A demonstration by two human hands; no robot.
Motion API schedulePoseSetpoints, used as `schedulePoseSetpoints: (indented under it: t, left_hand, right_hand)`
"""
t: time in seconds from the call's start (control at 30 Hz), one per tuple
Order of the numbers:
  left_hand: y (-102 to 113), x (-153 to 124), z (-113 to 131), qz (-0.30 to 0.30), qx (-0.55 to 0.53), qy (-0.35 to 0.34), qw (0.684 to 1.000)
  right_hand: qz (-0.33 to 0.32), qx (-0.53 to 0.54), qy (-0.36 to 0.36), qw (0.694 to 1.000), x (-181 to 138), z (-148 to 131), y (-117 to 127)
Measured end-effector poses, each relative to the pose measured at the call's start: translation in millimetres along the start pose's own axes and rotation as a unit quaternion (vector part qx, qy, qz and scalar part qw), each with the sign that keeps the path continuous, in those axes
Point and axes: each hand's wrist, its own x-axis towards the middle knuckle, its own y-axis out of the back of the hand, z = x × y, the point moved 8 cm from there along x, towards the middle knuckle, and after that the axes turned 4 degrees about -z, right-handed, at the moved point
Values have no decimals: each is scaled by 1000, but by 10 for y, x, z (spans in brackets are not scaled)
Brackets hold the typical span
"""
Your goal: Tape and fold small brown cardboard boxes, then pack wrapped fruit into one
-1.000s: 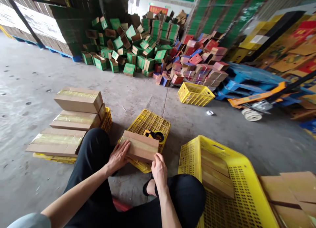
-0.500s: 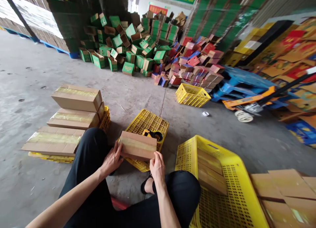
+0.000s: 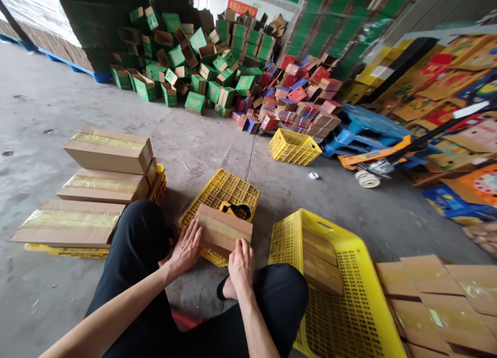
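Observation:
A taped cardboard box (image 3: 221,229) lies slightly turned on an upturned yellow crate (image 3: 217,190) between my knees. My left hand (image 3: 188,247) holds its left end, fingers fairly straight along the edge and top. With bent fingers pressed together, my right hand (image 3: 240,262) grips the near right corner; its fingertips are partly hidden. Yellowish tape runs along the box's top. Just behind the box, a yellow-and-black tape dispenser (image 3: 236,209) rests on the crate.
Taped cartons (image 3: 108,150) are stacked at left on yellow crates. A large yellow crate (image 3: 349,244) at right holds several boxes, with more cartons (image 3: 435,301) beside it. Farther back are a small yellow crate (image 3: 295,147), pallet jack (image 3: 380,161) and heaped green boxes (image 3: 194,102).
The box has turned a little, its right end now nearer me. My left fingers have straightened along its end, and my right fingers have curled in at the corner. The view has shifted slightly.

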Motion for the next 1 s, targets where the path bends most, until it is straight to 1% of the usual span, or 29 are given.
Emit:
schedulePoseSetpoints:
  t: [0.2, 0.33, 0.43, 0.5, 0.53, 0.57, 0.6, 0.63, 0.67, 0.7, 0.73, 0.77, 0.83, 0.9, 1.0]
  left_hand:
    - [-55, 78, 141, -7, -8, 22, 1000]
    - [-47, 116, 189, -10, -35, 21, 999]
    - [43, 43, 245, -16, -71, 5, 997]
    - [116, -31, 275, -25, -120, -18, 992]
    - [161, -59, 242, -20, -156, -12, 988]
    - [211, -74, 160, -5, -190, 12, 982]
    - [258, -78, 39, 18, -220, 49, 974]
    - [312, -83, -143, 60, -244, 113, 961]
    - [349, -75, -300, 89, -246, 161, 952]
    - [369, -49, -435, 108, -245, 197, 943]
    - [359, -22, -573, 119, -264, 240, 927]
    - [332, 30, -660, 113, -281, 259, 917]
    - [305, 141, -745, 103, -291, 263, 914]
    - [295, 207, -767, 96, -287, 258, 918]
    - [305, 198, -776, 92, -271, 256, 923]
  right_hand:
    - [-56, 18, 23, 998, 68, -365, -116]
    - [-65, 22, 54, 996, 130, -581, -184]
    - [-65, 28, 55, 996, 189, -624, -194]
    - [-66, 37, 47, 996, 223, -613, -186]
    - [-67, 42, 44, 996, 236, -605, -178]
    - [-68, 45, 41, 996, 245, -599, -171]
    - [-70, 47, 39, 996, 251, -596, -165]
    - [-73, 46, 37, 996, 254, -595, -161]
    - [-77, 43, 36, 996, 255, -595, -159]
    - [-80, 39, 34, 995, 255, -595, -157]
    - [-82, 34, 33, 995, 255, -595, -154]
    - [-84, 29, 32, 996, 255, -595, -150]
    - [-85, 22, 34, 996, 256, -596, -135]
    - [-86, 19, 41, 995, 255, -604, -120]
    - [-95, 15, 42, 995, 253, -613, -103]
